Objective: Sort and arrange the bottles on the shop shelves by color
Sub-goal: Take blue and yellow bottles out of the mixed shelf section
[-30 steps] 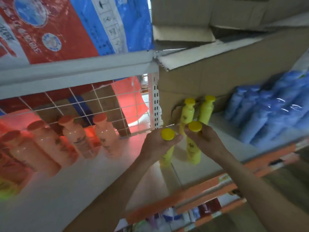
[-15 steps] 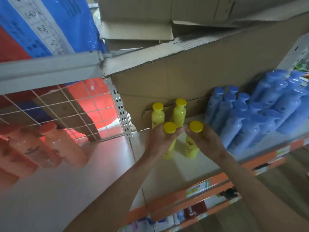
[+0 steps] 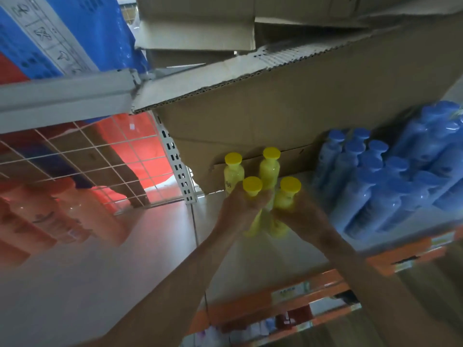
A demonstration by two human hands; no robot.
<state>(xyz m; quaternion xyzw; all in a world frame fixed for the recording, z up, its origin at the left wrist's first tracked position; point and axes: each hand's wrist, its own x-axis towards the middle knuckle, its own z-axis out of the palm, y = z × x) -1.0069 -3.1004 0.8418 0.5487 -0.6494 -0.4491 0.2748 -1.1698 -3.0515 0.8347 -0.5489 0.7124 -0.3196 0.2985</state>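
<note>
White shelf board (image 3: 263,254) with its orange price rail (image 3: 313,289) lies nearest, and both forearms reach up over it. The left hand (image 3: 240,211) has its fingers curled round the neck of one yellow bottle (image 3: 252,185), and the right hand (image 3: 303,219) grips a second yellow bottle (image 3: 290,186) the same way, the two side by side and almost touching. Their bases are blurred, so I cannot tell whether they stand on the board or hang just above it. Just behind them stand two more yellow bottles (image 3: 270,169), upright against a cardboard box (image 3: 288,121). To the right, blue bottles (image 3: 375,186) crowd the shelf, and orange bottles (image 3: 50,216) sit well apart to the left, in front of the wire grid (image 3: 100,166). The likely trouble is a nudge: pushing the held pair back too far would knock the rear two against the box and tip them. Both are held high, near the caps, so the bases may swing and land tilted. The right forearm passes close to the blue bottles and could topple one.
</note>
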